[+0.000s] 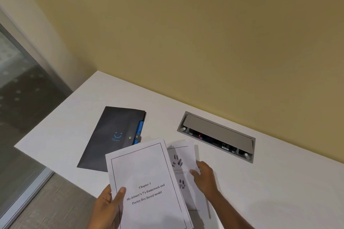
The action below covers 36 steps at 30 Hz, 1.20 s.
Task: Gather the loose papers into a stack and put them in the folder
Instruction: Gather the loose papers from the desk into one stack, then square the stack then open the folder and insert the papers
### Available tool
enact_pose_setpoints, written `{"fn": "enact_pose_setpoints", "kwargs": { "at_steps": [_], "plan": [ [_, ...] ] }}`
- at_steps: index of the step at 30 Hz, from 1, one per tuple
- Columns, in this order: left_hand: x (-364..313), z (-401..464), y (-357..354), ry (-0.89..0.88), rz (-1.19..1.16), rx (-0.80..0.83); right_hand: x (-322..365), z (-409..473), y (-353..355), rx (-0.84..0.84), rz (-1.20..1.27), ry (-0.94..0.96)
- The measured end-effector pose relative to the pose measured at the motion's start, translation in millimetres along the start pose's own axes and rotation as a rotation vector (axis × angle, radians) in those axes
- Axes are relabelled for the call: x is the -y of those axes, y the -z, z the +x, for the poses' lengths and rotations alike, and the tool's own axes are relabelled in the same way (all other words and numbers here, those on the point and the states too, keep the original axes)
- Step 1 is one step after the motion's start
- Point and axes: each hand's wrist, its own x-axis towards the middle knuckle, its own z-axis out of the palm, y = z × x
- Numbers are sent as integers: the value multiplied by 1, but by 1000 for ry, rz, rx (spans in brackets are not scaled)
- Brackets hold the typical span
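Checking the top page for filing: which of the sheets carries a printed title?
The front sheet in the left hand, reading "Chapter 3"; the sheet under the right hand shows only dark marks.

— What colours do we have on the folder [109,137]?
— We see a dark charcoal cover with a small blue smiley printed on it, a bright blue strip along its right edge, and a tiny pale snap button.
— And the papers?
— The top sheet [147,182] is white with a thin black border line and black printed text. The sheet beneath [181,158] is white too, with grey-black smudgy marks like little prints.
— The table [279,182]?
— We make it plain white. The wall [186,33] behind is a flat mustard yellow.
— That socket box [216,136]?
— Grey lid and frame, black inside, with one small red light.
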Motion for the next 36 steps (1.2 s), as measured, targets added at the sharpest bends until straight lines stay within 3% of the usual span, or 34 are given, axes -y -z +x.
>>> {"fn": "enact_pose_setpoints", "kwargs": {
  "at_steps": [6, 13, 24, 31, 36],
  "plan": [
    [-17, -9, -18, -27, 81, 44, -5, -24, 37, 27, 332, -76],
    [-29, -19, -46, -49, 237, 74, 8, -58, 57, 232, 622, -108],
    [-28, -22, -74, 65, 300, 174, 25, -92, 50, 409, 696, -85],
    [-39, -33, -94, -1, 362, 164, 21, -103, 67, 348, 727, -234],
    [-47, -39, -125, -92, 317, 216, 27, -108, 68, 40, 553, -83]
  ]
}}
